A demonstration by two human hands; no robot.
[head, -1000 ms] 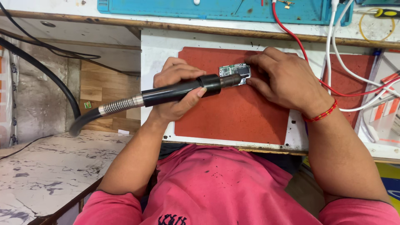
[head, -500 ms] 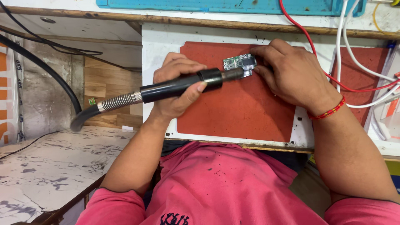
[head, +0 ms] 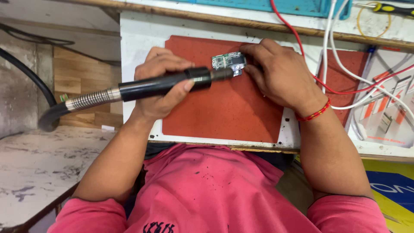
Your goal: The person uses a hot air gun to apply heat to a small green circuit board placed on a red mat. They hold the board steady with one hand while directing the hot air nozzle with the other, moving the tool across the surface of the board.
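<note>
My left hand (head: 161, 86) grips a black hot-air handpiece (head: 164, 84) with a coiled metal collar and a black hose trailing off to the left. Its nozzle points right, at a small green circuit board (head: 227, 61). That board lies on a red-brown work mat (head: 220, 108). My right hand (head: 280, 77) pins the board down at its right end with the fingertips; a red thread band circles the wrist.
The mat rests on a white bench top (head: 138, 39). Red and white cables (head: 345, 86) run across the right side. A teal tray (head: 302, 6) and a yellow-handled screwdriver (head: 390, 8) lie at the back. A stained marble slab (head: 34, 168) sits lower left.
The view has shifted slightly; both hands, the handpiece and the board keep the same hold and place on the mat.
</note>
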